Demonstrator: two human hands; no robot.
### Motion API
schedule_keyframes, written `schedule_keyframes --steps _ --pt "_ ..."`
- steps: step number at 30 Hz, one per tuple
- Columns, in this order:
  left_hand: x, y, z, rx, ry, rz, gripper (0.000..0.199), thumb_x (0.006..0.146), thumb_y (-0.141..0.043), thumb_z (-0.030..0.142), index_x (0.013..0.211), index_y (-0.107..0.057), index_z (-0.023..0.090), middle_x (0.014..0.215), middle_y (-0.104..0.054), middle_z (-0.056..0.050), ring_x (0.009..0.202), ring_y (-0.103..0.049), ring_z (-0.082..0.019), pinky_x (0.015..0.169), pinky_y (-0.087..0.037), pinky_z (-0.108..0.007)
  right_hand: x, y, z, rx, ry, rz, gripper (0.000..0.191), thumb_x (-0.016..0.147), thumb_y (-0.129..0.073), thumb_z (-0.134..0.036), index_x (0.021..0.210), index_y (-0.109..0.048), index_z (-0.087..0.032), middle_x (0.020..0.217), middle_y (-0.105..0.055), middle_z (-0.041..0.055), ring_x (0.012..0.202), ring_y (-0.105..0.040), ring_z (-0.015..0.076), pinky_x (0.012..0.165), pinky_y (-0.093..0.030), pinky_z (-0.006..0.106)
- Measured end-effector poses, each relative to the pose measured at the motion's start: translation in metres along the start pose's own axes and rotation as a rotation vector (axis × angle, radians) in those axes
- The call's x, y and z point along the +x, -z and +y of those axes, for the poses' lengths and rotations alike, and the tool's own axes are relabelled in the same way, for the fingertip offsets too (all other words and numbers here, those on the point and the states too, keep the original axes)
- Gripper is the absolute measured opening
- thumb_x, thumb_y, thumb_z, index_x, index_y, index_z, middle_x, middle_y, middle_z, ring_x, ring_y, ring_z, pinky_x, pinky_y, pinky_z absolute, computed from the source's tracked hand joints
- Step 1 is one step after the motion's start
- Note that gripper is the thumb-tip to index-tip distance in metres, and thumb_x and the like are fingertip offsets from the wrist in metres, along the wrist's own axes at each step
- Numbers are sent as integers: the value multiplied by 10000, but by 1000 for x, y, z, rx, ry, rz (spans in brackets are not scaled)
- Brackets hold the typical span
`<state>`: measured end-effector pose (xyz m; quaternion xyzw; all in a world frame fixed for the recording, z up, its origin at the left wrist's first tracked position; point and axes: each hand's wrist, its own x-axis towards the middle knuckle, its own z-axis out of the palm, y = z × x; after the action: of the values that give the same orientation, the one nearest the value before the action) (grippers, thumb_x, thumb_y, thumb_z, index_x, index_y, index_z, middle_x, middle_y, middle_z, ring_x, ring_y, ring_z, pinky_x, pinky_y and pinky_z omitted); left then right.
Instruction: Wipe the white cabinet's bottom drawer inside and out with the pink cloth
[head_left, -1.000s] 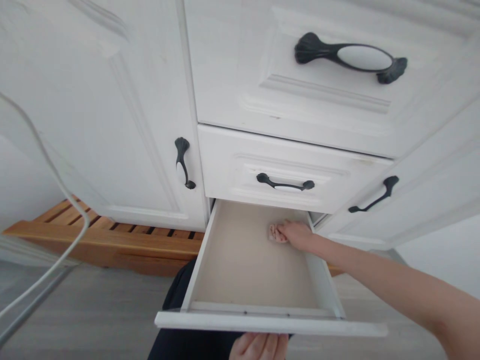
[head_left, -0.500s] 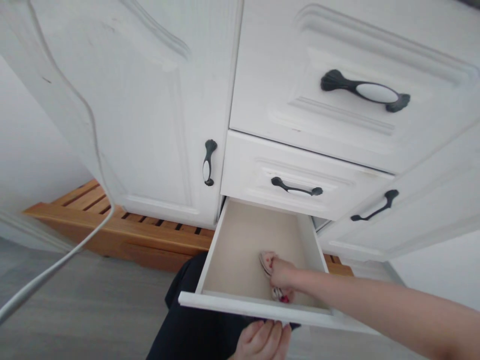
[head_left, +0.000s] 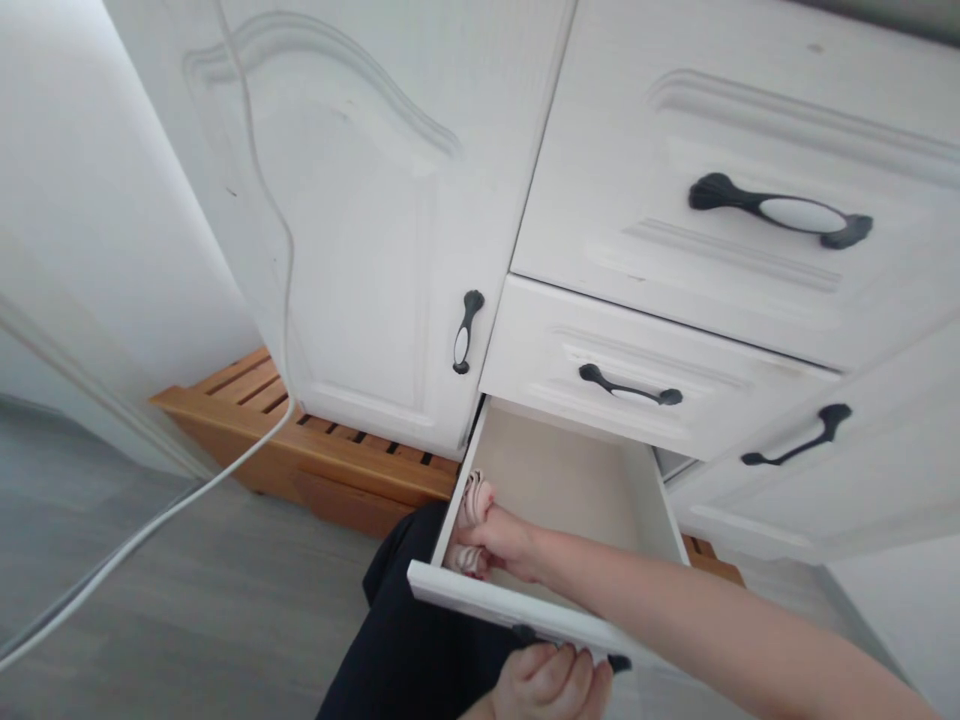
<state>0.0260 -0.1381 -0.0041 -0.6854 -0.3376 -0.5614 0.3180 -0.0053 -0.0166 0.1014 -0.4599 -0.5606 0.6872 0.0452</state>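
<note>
The lowest drawer [head_left: 562, 450] of a white cabinet is pulled out. My right hand [head_left: 504, 540] reaches into it, closed around a bundle of pink cloth [head_left: 474, 500] with dark-and-white striped edges. The bundle is at the drawer's left side wall, near the front; my fingers hide its middle. Below the drawer front, my left hand [head_left: 555, 680] has its fingers curled round the dark drawer handle [head_left: 619, 663], whose two ends show on either side of the knuckles.
Closed drawers with dark handles [head_left: 630, 388] are above, and a cabinet door [head_left: 352, 250] is to the left. A white cable [head_left: 217, 468] hangs down across that door to the floor. A slatted wooden platform [head_left: 337, 465] lies under the cabinet. My dark-clothed leg [head_left: 420, 620] is beside the drawer.
My right hand has carried the cloth bundle from the drawer's middle to its left side. My left hand stays at the drawer handle. The camera view has shifted somewhat.
</note>
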Motion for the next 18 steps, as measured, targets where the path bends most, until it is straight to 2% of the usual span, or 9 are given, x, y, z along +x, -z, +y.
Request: schedule_keyframes --steps 3,5,7,9,11,13,16,18 --pt "-1 -1 -1 -5 -15 7 166 707 -824 349 867 -784 336 1040 -725 32 903 -602 -103 826 -479 -237 -27 11 -13 27 9 -30 242 749 -673 -191 973 -584 -210 846 -637 -14 771 -635 148 762 -510 305" --pt "-2 0 -1 -13 -23 -4 209 688 -843 367 885 -780 338 1068 -723 32 924 -604 -107 872 -480 -248 -41 12 -29 -14 78 -86 344 737 -721 -216 1068 -628 -219 982 -684 7 941 -649 190 885 -491 332" --pt "-2 4 -2 -24 -35 -26 241 675 -849 375 900 -777 330 1105 -725 28 948 -605 -114 904 -477 -255 -49 7 -50 -138 262 -183 468 761 -732 -248 1217 -628 -252 1185 -687 17 1124 -616 227 1003 -438 348" --pt "0 10 -4 -36 -41 -71 255 678 -838 366 921 -777 320 1150 -726 25 969 -606 -115 906 -475 -249 -50 0 -70 -346 479 -288 512 844 -649 -243 1349 -578 -290 1359 -631 8 1245 -565 230 1064 -388 337" --pt "5 16 -7 -49 -50 -129 270 698 -819 364 959 -776 311 1185 -722 28 984 -608 -111 908 -477 -243 -48 -5 -86 -564 584 -363 516 885 -549 -170 1389 -566 -281 1409 -608 21 1272 -553 229 1059 -386 328" --pt "10 20 -11 -59 -64 -166 278 720 -809 369 989 -772 310 1203 -718 35 999 -609 -105 946 -476 -243 -47 -5 -95 -658 593 -439 537 878 -493 -95 1388 -578 -237 1392 -622 48 1261 -562 218 1036 -405 312" --pt "16 22 -16 -60 -87 -175 268 737 -817 366 998 -768 325 1212 -708 47 1028 -610 -101 1041 -448 -261 -55 6 -94 -544 616 -509 533 849 -470 -45 1336 -622 -201 1365 -633 50 1263 -556 185 1055 -399 294" --pt "14 22 -17 -55 -101 -163 260 752 -815 369 1005 -766 330 1218 -701 43 1042 -608 -104 1103 -410 -290 -71 19 -86 -451 657 -506 477 834 -469 -46 1223 -693 -208 1367 -621 41 1277 -545 176 1082 -383 304"
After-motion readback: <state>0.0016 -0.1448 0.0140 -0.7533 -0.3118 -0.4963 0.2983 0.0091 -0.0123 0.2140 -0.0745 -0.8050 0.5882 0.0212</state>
